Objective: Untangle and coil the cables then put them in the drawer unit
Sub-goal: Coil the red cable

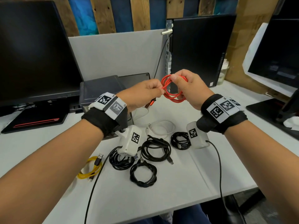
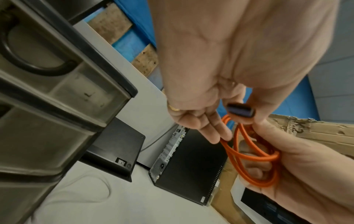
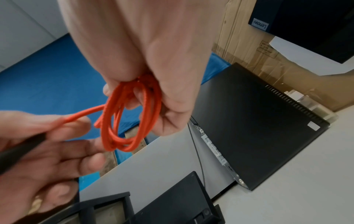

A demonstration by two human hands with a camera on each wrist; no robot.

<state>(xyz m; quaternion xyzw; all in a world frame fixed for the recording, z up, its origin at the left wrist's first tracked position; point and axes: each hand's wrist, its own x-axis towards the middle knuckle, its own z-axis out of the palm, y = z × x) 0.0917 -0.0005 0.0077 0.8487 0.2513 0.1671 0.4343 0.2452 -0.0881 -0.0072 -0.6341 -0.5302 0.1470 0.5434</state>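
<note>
Four black cable coils (image 1: 155, 149), one yellow coil (image 1: 90, 168) and one loose white cable (image 1: 160, 126) lie on the smooth white desk (image 1: 186, 183) near its front edge. Above them, the right hand (image 1: 187, 89) grips the braided red cable (image 1: 173, 88) wound in round loops; the left hand (image 1: 142, 94) pinches its free end. The grey drawer unit (image 1: 100, 91) stands behind.

Red cable (image 1: 171, 91) coiled midair; coiled cables (image 1: 155, 149) on desk

Lighting and picture quality: bright, even indoor light.
Soft shadows under coiled cables (image 1: 155, 149); head view sharp, edges bowed; both wrist views motion-blurred, near left hand (image 3: 38, 151) smeared.
</note>
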